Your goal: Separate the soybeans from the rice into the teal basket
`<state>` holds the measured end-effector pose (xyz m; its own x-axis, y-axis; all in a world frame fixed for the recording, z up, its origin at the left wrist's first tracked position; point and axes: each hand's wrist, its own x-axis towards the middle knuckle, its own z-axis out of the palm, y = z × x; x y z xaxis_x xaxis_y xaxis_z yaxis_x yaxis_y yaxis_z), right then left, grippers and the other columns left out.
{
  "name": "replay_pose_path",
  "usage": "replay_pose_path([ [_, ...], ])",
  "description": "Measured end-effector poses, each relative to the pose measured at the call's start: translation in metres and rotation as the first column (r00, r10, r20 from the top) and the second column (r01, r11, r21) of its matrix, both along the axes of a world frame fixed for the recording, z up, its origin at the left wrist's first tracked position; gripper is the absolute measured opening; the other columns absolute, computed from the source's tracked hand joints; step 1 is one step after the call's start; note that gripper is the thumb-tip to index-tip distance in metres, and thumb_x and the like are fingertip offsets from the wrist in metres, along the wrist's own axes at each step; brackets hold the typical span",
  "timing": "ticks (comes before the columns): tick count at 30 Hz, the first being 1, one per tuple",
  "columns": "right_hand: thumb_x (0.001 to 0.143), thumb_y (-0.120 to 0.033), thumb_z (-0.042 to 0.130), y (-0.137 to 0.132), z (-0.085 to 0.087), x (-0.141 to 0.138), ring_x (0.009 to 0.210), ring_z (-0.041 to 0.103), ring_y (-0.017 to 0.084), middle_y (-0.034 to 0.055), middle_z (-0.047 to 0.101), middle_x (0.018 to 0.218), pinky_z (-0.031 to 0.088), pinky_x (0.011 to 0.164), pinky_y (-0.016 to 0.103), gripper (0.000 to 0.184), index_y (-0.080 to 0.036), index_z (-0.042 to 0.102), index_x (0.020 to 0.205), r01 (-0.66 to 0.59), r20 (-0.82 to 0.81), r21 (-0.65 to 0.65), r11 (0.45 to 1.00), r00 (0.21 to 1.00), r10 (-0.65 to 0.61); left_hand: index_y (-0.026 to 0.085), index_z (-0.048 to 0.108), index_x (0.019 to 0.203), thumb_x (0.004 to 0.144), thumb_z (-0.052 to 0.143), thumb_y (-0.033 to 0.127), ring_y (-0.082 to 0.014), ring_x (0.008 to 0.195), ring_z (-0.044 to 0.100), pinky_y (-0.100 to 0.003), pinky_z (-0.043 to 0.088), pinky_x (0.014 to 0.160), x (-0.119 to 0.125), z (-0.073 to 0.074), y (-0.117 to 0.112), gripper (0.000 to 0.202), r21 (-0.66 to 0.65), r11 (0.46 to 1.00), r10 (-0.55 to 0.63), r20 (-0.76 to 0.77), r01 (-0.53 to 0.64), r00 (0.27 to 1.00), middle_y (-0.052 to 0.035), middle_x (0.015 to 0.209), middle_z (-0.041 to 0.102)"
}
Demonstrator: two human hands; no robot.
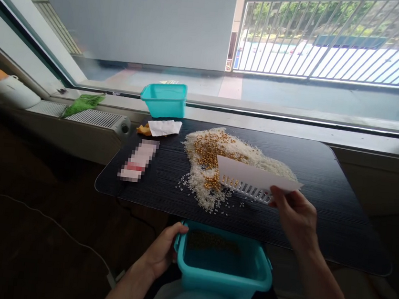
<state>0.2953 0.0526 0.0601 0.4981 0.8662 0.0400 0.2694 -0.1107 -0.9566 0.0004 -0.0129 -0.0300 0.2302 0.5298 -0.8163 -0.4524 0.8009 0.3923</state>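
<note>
With fingers wrapped around its left rim, my left hand holds a turquoise plastic bin below the table's front edge, close to my body. A layer of small dark greenish grains lies at the bin's far side; their kind is hard to make out. My right hand pinches the right end of a white slotted strip, which has a row of openings along its lower edge. The strip is over the right part of a heap of white rice mixed with golden-yellow beans or kernels.
The heap lies on a dark table. A second turquoise bin stands by the window. White paper over something orange-yellow and a blurred pink-white item lie left. Beyond are a radiator and a green cloth.
</note>
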Motion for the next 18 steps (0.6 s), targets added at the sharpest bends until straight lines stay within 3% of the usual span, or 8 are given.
replay_pose_path([
  [7, 0.065, -0.057, 0.082, 0.0, -0.007, -0.003, 0.053, 0.063, 0.018, 0.0014, 0.068, 0.059, 0.052, 0.052, 0.029, 0.04, -0.02, 0.072, 0.073, -0.059, -0.044, -0.024, 0.998, 0.997, 0.058, 0.02, 0.065, 0.07, 0.07, 0.076, 0.025, -0.0167, 0.046, 0.057, -0.028, 0.046, 0.054, -0.001, 0.007, 0.002, 0.013, -0.021, 1.0, 0.016, -0.068, -0.017, 0.998, 0.0029, 0.049, 0.059],
  [18, 0.066, -0.049, 0.083, -0.015, -0.009, 0.0, 0.053, 0.063, 0.016, 0.001, 0.07, 0.062, 0.053, 0.053, 0.026, 0.03, -0.021, 0.076, 0.074, -0.098, -0.073, -0.054, 0.994, 0.993, 0.094, 0.02, 0.062, 0.068, 0.07, 0.074, 0.024, -0.0129, 0.04, 0.047, -0.026, 0.037, 0.046, 0.004, 0.016, 0.004, 0.013, -0.04, 0.999, 0.009, -0.082, -0.013, 0.997, 0.004, 0.048, 0.056],
])
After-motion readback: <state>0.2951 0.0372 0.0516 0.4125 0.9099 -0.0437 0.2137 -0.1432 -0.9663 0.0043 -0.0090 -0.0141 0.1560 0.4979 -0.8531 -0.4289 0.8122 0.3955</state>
